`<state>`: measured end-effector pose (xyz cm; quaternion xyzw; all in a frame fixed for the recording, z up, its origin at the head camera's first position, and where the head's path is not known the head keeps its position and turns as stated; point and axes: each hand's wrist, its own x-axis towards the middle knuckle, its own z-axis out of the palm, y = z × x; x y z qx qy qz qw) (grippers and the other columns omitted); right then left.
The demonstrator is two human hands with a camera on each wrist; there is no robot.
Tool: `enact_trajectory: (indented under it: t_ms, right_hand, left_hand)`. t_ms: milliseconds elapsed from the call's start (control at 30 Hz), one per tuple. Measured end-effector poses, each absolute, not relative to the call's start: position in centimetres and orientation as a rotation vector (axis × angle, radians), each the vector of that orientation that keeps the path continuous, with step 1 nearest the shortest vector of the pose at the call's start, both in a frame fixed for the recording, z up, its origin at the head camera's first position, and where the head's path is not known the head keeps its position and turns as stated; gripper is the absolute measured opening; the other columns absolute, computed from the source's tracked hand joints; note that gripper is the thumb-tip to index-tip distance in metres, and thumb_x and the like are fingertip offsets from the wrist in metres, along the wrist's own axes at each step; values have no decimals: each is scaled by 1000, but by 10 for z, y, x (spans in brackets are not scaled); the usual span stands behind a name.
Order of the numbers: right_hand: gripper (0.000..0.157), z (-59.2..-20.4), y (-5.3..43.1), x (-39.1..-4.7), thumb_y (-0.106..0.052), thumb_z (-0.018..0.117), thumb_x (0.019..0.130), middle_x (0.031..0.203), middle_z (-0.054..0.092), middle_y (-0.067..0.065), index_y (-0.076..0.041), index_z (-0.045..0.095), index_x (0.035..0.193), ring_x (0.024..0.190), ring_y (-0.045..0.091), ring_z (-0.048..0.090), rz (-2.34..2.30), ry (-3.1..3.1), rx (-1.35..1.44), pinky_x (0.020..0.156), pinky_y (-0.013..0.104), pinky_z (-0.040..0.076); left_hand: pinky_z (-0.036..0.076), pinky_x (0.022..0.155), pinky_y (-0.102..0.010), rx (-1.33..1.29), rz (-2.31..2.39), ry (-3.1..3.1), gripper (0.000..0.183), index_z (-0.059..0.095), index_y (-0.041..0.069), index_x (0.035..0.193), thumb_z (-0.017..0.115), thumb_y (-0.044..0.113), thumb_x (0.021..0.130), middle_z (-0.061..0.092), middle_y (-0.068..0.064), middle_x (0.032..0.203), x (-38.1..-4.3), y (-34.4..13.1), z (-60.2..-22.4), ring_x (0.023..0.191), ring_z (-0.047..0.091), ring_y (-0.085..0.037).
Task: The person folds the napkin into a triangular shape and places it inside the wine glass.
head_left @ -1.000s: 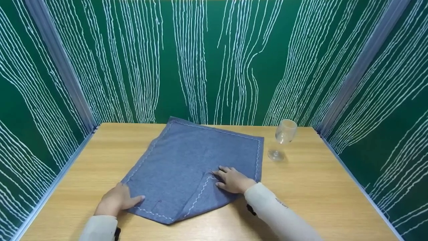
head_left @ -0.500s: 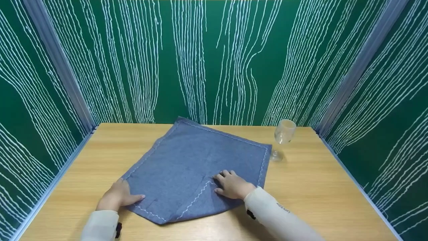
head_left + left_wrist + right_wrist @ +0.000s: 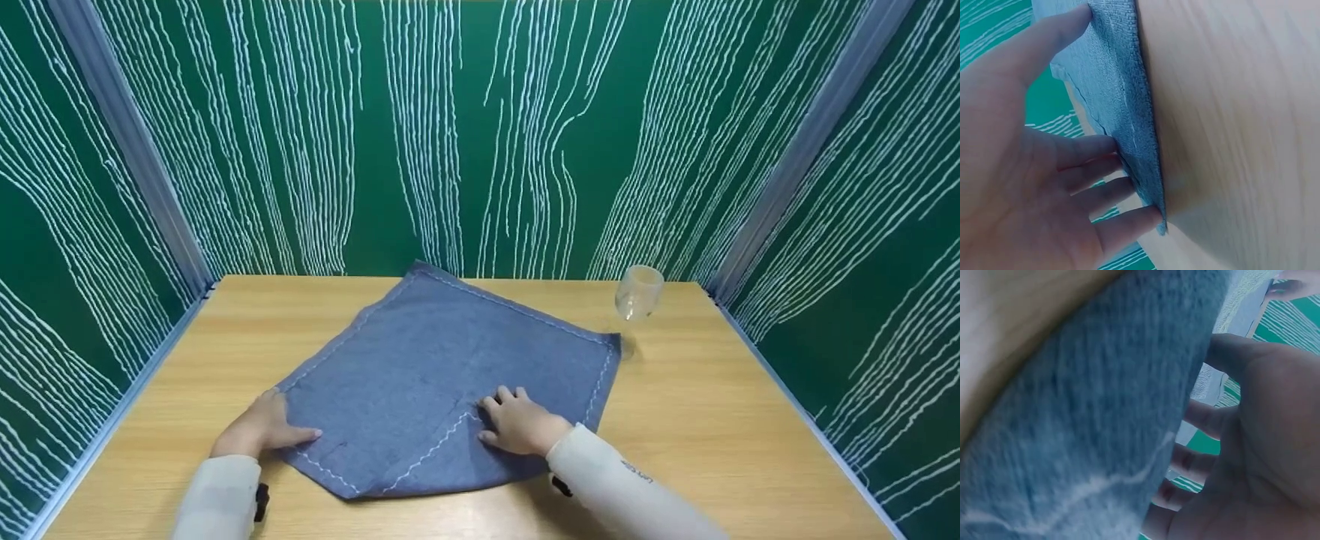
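Note:
A blue-grey cloth (image 3: 442,337) with a pale zigzag stitch along its border lies askew on the table, its front right part folded over on top. My left hand (image 3: 264,429) is at its left edge, the thumb over the cloth and the straight fingers along the side; the left wrist view shows those fingertips touching the edge. At the folded part, my right hand (image 3: 519,426) rests on the cloth with loosely bent, spread fingers. In the right wrist view the folded cloth (image 3: 1089,394) hides the fingertips. Close to the cloth's right corner stands a clear stemmed glass (image 3: 639,291), its lower part hardly visible.
The wooden table (image 3: 720,420) is boxed in by green walls (image 3: 510,135) with wavy white lines. Grey posts (image 3: 142,150) stand at the back corners. The cloth's far corner reaches the table's back edge.
The cloth has turned clockwise under my hands. Its right corner has moved right and nearer me, now overlapping the foot of the glass. My right hand has shifted slightly towards me.

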<state>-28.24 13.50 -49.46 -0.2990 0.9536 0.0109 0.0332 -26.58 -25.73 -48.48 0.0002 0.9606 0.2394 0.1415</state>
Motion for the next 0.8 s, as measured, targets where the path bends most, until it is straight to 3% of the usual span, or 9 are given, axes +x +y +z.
enact_trajectory:
  t_ms: [167, 467, 800]
  right_hand:
    - [52, -493, 134, -278, -45, 57, 86, 103, 46, 14, -8, 51, 121, 90, 34, 46, 32, 2947, -937, 75, 43, 47]
    - [54, -493, 134, -270, -49, 54, 86, 105, 47, 17, -7, 50, 120, 91, 37, 47, 130, 2974, -927, 68, 42, 50]
    - [52, -493, 134, -268, -49, 59, 82, 96, 47, 15, -6, 52, 110, 84, 32, 48, 90, 2985, -968, 60, 41, 50]
  left_hand:
    - [19, 101, -56, 10, 734, 2758, 108, 18, -24, 130, 70, 50, 72, 16, -42, 135, -271, -261, -486, 124, 18, -53]
    - [15, 102, -55, 20, 796, 2731, 113, 8, -21, 134, 72, 48, 71, 10, -40, 138, -280, -262, -485, 127, 13, -51]
    - [15, 102, -56, 39, 847, 2702, 113, 8, -18, 136, 74, 45, 70, 10, -38, 139, -286, -263, -486, 128, 13, -50]
